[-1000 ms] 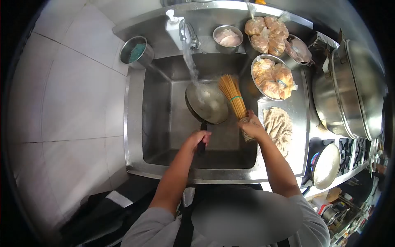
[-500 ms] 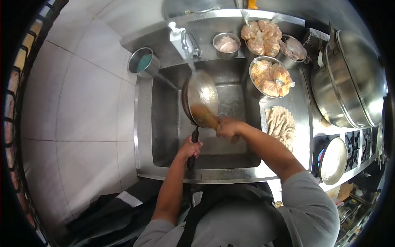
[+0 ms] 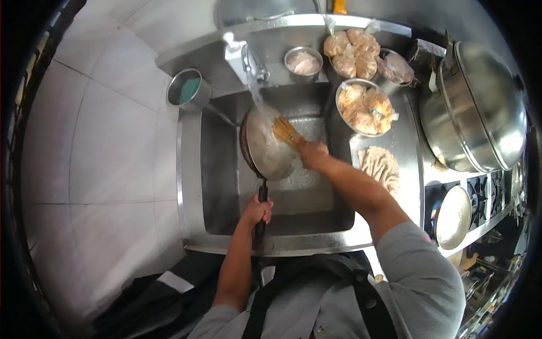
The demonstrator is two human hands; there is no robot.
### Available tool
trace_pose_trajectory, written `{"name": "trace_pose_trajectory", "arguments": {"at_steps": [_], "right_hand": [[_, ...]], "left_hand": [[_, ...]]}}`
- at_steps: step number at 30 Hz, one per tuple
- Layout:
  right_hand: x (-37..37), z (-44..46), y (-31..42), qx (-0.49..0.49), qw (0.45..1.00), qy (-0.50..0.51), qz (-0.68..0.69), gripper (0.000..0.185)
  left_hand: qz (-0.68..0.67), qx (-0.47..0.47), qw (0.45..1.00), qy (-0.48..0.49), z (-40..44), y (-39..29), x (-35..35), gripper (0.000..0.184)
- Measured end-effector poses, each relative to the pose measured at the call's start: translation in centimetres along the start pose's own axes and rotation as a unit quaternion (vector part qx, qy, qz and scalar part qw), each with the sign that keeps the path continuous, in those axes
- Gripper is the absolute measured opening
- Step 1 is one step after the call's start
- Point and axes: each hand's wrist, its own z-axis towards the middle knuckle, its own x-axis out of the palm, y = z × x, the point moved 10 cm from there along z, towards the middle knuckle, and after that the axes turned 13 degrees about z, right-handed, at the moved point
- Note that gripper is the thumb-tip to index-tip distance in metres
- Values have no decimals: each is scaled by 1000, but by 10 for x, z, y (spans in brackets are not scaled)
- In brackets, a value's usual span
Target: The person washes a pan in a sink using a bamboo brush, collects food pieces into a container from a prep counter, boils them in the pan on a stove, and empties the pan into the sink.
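Observation:
My left hand (image 3: 258, 210) is closed around the black handle of a frying pan (image 3: 268, 155), which is tilted over the steel sink (image 3: 330, 206). Water from the faucet (image 3: 254, 66) runs into the pan near its far edge. My right hand (image 3: 311, 152) grips a straw-coloured bristle brush (image 3: 287, 132), its bristles at the upper right of the pan's inner face. Whether the bristle tips touch the pan, I cannot tell. Part of the pan's dark underside shows on the left.
Behind the sink stand a white pump bottle (image 3: 232, 55), a steel pot with a teal scouring pad (image 3: 189, 90) and a small pot of pale food (image 3: 304, 62). Bagged food (image 3: 367, 107), a cloth (image 3: 381, 168), a big lidded pot (image 3: 480, 107) and another pan (image 3: 453, 217) are at the right.
The brush has moved up and to the right, from the pan's lower part to its upper right. My left hand still holds the pan handle; the whole view has shifted slightly.

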Motion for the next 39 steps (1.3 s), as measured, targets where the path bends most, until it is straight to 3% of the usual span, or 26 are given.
{"name": "trace_pose_trajectory", "arguments": {"at_steps": [2, 4, 6, 7, 10, 12, 14, 15, 17, 18, 19, 22, 24, 26, 28, 29, 30, 33, 34, 37, 38, 39], "right_hand": [[-4, -48, 36, 77, 987, 55, 131, 72], [31, -54, 26, 2, 986, 63, 155, 69], [22, -62, 28, -113, 991, 10, 69, 68], [19, -40, 6, 1, 999, 47, 23, 66], [9, 10, -10, 63, 996, -56, 26, 66], [19, -23, 14, 150, 927, 62, 337, 67], [7, -22, 52, -21, 948, -91, 303, 75], [6, -23, 55, -22, 946, -94, 309, 75], [11, -23, 58, -14, 872, -48, 487, 86], [1, -23, 59, -15, 870, -52, 490, 86], [-13, -26, 45, 46, 816, -81, 570, 89], [-2, 3, 48, 21, 801, -48, 596, 94], [-2, -25, 50, 4, 789, -132, 600, 85], [3, -15, 42, 2, 778, -81, 623, 87], [-10, -30, 38, 76, 687, -55, 720, 94], [-24, -38, 48, 13, 755, -37, 654, 93], [-12, -43, 44, 11, 754, -36, 655, 93], [2, -69, 61, -109, 835, 2, 540, 84], [-1, -65, 59, -108, 838, 5, 534, 84], [-7, -46, 42, 32, 680, -28, 732, 91], [-4, -48, 40, 29, 682, -28, 730, 91], [2, -51, 42, -19, 779, -24, 626, 89]], "left_hand": [[-1, -22, 1000, 7, -1, 8, 0, 21], [-2, -10, 1000, 14, -3, 4, -3, 20], [-45, -17, 998, 35, 0, 10, -2, 20], [-41, -14, 998, 39, 4, 13, 1, 20], [-46, -40, 995, 81, 9, 23, 25, 22], [-106, -79, 987, 86, 9, 27, 38, 23], [-63, -81, 991, 83, 14, 29, 44, 23], [-25, -83, 993, 79, 15, 29, 45, 23], [-33, -90, 992, 77, 17, 27, 51, 23], [-48, -96, 991, 76, 18, 26, 54, 23], [-43, -97, 991, 77, 17, 24, 57, 23], [-42, -98, 989, 99, 16, 15, 61, 23], [-1, -90, 990, 104, 15, 15, 65, 24], [-17, -96, 990, 106, 19, 16, 61, 24], [-26, -97, 989, 107, 18, 16, 60, 25], [1, -92, 990, 104, 17, 14, 61, 26], [25, -89, 990, 102, 14, 16, 60, 27], [-17, -84, 991, 103, 15, 18, 55, 28], [-24, -80, 991, 103, 14, 19, 56, 28], [-19, -84, 991, 98, 8, 15, 59, 27], [-8, -79, 992, 102, 5, 11, 62, 27], [5, -77, 991, 106, 3, 9, 61, 26]]}}
